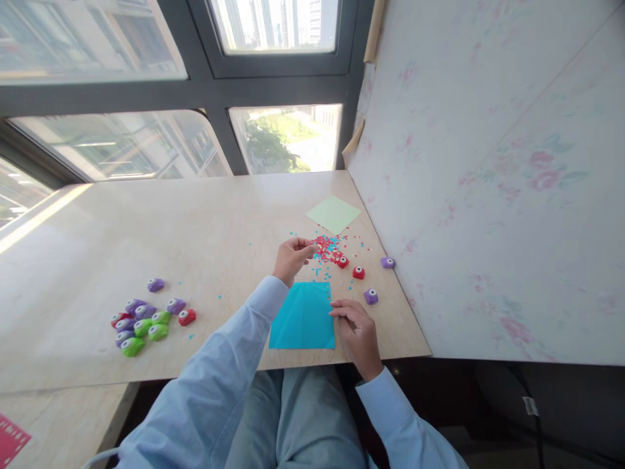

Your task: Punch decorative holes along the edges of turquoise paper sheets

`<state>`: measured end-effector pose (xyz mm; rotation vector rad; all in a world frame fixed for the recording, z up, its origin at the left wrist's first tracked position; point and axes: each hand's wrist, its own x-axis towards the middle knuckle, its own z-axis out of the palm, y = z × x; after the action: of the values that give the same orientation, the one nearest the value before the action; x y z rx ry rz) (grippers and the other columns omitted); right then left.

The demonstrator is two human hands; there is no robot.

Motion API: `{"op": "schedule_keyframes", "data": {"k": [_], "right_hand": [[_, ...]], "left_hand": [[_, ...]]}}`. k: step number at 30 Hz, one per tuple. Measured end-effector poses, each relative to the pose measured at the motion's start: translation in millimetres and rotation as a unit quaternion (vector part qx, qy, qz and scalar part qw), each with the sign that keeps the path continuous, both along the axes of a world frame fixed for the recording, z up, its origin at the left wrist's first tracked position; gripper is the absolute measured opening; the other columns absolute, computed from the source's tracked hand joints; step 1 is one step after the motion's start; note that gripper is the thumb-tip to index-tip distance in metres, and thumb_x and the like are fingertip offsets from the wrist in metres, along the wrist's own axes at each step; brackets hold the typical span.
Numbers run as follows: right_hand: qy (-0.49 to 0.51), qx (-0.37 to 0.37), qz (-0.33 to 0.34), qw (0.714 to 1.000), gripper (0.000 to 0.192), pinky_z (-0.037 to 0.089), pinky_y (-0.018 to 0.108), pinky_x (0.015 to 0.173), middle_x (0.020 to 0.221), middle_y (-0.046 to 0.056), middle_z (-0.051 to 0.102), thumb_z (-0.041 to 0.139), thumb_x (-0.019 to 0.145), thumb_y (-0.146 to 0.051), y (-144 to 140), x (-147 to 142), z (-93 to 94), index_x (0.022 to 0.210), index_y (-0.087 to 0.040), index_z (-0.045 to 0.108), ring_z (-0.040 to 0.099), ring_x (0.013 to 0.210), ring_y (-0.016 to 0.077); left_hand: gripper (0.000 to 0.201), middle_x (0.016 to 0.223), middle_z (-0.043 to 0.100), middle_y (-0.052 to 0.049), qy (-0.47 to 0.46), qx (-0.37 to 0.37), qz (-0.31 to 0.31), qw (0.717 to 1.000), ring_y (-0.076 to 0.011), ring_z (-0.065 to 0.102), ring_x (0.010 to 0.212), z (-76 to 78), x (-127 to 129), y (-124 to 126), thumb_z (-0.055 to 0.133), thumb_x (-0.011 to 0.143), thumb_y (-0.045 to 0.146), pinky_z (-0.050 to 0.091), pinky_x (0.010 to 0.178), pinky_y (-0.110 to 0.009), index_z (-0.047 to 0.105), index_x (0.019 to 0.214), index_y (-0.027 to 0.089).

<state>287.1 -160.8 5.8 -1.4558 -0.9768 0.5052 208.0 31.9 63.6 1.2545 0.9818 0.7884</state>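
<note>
A blue sheet of paper point(301, 319) lies at the table's front edge, with small punched holes near its upper right side. My left hand point(293, 257) is past the sheet's far edge, thumb and fingers pinched together at the pile of red and blue paper confetti point(328, 246). Whatever sits in that pinch is too small to name. At the sheet's right edge, my right hand point(359, 331) has its fingers curled and the tips close together; I cannot make out what they hold. Two red craft punches point(358, 273) stand just beyond it, with a purple punch point(371, 296) nearer.
Another purple punch point(387, 262) is against the flowered wall point(488, 195). A pale green paper point(334, 214) lies behind the confetti. Several green, purple and red punches point(144, 327) cluster at left. Windows point(286, 140) border the table's back. Part of a pink sheet point(10, 443) shows lower left.
</note>
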Motion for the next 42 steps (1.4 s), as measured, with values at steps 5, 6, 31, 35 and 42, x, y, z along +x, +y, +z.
{"op": "schedule_keyframes", "data": {"k": [5, 6, 31, 35, 42], "right_hand": [[-0.011, -0.002, 0.006, 1.000, 0.026, 0.052, 0.040, 0.087, 0.091, 0.006, 0.074, 0.057, 0.083, -0.014, -1, 0, 1.9, 0.073, -0.029, 0.075, 0.066, 0.092, 0.0231], [-0.016, 0.001, 0.008, 1.000, 0.027, 0.052, 0.039, 0.086, 0.090, 0.006, 0.074, 0.056, 0.083, -0.013, -1, 1, 1.5, 0.073, -0.029, 0.075, 0.066, 0.091, 0.0228], [-0.099, 0.038, 0.010, 0.994, 0.029, 0.054, 0.035, 0.082, 0.086, 0.004, 0.073, 0.052, 0.085, -0.005, -3, 1, -7.1, 0.075, -0.024, 0.071, 0.068, 0.087, 0.0187], [-0.102, 0.037, -0.005, 0.994, 0.027, 0.054, 0.035, 0.083, 0.085, 0.004, 0.074, 0.054, 0.085, -0.008, -1, 0, -7.1, 0.074, -0.025, 0.072, 0.068, 0.087, 0.0191], [-0.052, 0.012, -0.114, 0.992, 0.019, 0.053, 0.037, 0.085, 0.087, 0.005, 0.074, 0.056, 0.083, -0.017, -10, -3, -14.4, 0.077, -0.023, 0.073, 0.068, 0.087, 0.0207]], "left_hand": [[0.022, 0.065, 0.068, -0.004, 0.024, 0.020, -0.016, 0.999, -0.0138, 0.065, 0.059, -3.4, 9, 5, 0.078, 0.064, 0.029, 0.044, 0.051, -0.021, 0.065, 0.074, 0.014], [0.019, 0.066, 0.069, -0.005, 0.033, 0.025, -0.020, 0.999, -0.0143, 0.066, 0.059, -4.0, 11, 6, 0.076, 0.066, 0.027, 0.044, 0.051, -0.021, 0.065, 0.075, 0.014], [0.027, 0.108, 0.070, -0.011, 0.311, 0.398, -0.024, 0.863, -0.0270, 0.065, 0.104, -46.5, -103, -79, 0.050, 0.092, 0.029, 0.052, 0.090, -0.044, 0.064, 0.112, 0.017], [0.025, 0.112, 0.070, -0.011, 0.313, 0.458, -0.060, 0.830, -0.0274, 0.065, 0.105, -62.4, -125, -88, 0.050, 0.093, 0.029, 0.053, 0.088, -0.044, 0.066, 0.109, 0.019], [0.025, 0.119, 0.067, -0.013, 0.307, 0.500, -0.063, 0.807, -0.0293, 0.063, 0.110, -72.4, -133, -95, 0.048, 0.095, 0.026, 0.051, 0.085, -0.045, 0.070, 0.106, 0.021]]}}
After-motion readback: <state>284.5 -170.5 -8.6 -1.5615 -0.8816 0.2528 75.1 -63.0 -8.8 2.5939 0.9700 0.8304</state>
